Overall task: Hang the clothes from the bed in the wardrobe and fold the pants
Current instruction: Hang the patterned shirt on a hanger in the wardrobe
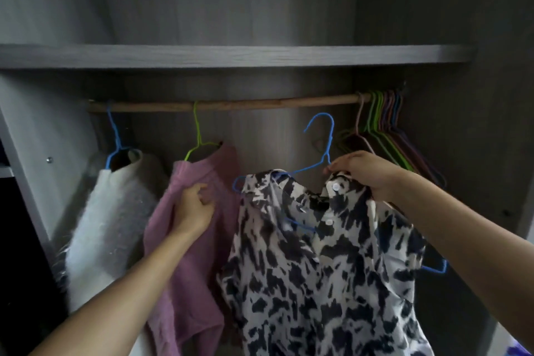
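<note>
In the head view, the shirt (318, 269) is on a blue hanger (325, 150) inside the wardrobe, just below the rod (231, 104). It is between the pink sweater (187, 269) and the empty hangers (384, 124) at the rod's right end. The right hand (364, 173) grips the shirt at the collar, together with the hanger wire. The left hand (193, 211) has its fingers curled against the pink sweater; I cannot tell if it pinches the cloth or only pushes it.

The hook is not yet on the rod. The hanger tilts down to the right and both its ends stick out of the cloth, so the shirt could slide off. The hook could also miss the rod, or catch the empty hangers.

The hook points up and opens to the left. The shirt's long axis runs down, and its buttons face the camera.
</note>
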Available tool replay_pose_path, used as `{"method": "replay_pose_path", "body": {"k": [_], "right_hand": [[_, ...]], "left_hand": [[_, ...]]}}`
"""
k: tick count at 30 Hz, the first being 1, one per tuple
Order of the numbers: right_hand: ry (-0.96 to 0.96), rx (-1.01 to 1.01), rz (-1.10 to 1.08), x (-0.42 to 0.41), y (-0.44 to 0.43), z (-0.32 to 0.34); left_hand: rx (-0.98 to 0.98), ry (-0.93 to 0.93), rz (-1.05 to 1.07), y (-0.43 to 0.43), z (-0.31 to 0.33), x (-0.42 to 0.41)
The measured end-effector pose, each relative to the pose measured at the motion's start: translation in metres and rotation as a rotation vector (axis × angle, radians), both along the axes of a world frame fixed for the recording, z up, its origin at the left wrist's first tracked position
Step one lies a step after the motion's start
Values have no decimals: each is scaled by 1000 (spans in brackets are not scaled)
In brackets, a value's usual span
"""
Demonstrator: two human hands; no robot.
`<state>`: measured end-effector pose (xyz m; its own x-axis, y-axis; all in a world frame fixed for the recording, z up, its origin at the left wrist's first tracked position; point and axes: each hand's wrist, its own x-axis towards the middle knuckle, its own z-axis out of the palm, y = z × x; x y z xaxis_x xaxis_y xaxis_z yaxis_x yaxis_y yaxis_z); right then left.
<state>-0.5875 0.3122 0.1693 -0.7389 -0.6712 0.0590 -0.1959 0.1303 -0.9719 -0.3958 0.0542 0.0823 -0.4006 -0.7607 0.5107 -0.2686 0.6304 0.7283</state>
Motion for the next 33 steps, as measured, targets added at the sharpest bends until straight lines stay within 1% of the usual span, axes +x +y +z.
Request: {"method": "replay_pose_path", "body": {"k": [2,3,5,6,7,8,9,11,14,18,22,25,27,29,31,33], "right_hand": [[-128,-22,-5,3,-9,16],[-159,-29,-2,4,-16,24],[-153,-48,-23,5,-34,39],[-130,-60,-34,5,-45,47],[-109,-78,-39,7,-57,54],[-88,-96,-37,10,-69,62],[-73,-108,-30,12,-82,68],[-57,-99,-18,19,-108,78],[-48,-51,-38,25,-142,80],[53,5,-77,34,-187,66],[-3,22,-52,49,-217,49],[-97,-25,-19,61,-235,43],[-110,-44,12,70,-248,39],[-141,-44,74,82,-256,35],[-158,-32,130,92,-262,30],[-148,-55,97,93,-268,24]], "left_hand": [[-211,-5,-7,0,14,6],[-340,-10,2,0,21,10],[-581,-64,100,-5,33,19],[-645,-112,170,-9,36,24],[-637,-180,220,-12,39,29],[-581,-251,244,-14,41,33],[-500,-308,236,-18,41,37],[-334,-330,151,-23,39,44],[-216,-226,41,-29,35,54],[-137,-89,59,-38,41,61],[-101,-42,117,-52,44,71],[-66,24,167,-66,43,81],[-26,67,194,-73,42,88],[3,84,182,-75,40,92],[-6,63,155,-72,37,93],[5,51,123,-66,37,91]]}}
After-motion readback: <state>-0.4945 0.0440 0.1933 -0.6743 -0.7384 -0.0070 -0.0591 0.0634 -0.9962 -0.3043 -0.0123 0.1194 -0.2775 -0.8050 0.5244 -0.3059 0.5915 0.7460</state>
